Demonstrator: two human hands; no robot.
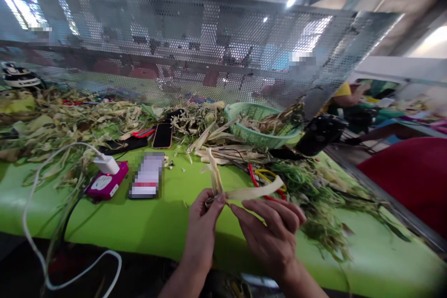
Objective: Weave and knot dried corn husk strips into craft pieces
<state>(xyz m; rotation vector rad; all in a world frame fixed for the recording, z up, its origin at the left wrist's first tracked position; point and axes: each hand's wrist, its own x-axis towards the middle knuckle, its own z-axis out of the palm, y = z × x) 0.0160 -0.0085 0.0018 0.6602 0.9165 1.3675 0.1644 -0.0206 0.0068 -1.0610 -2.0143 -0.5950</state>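
Observation:
My left hand [204, 221] pinches pale dried corn husk strips between thumb and forefinger. One husk strip [215, 174] stands upright above the pinch; another husk strip [253, 192] runs out to the right, its free end tilted up. Close beside it, my right hand [270, 228] has its foremost fingertips drawn together at the base of the strips, on a small brownish end of husk. Its other fingers stretch out beneath the right-hand strip. The right thumb is mostly hidden. Both hands are just above the green tabletop [146, 223].
Dried husks [70, 123] cover the back left. A phone [146, 174], a second phone [162, 135] and a magenta power box [107, 181] with a white cable lie left. Behind stand a green basket [265, 137] and a perforated metal screen [181, 32]. Green fibres [324, 205] lie right.

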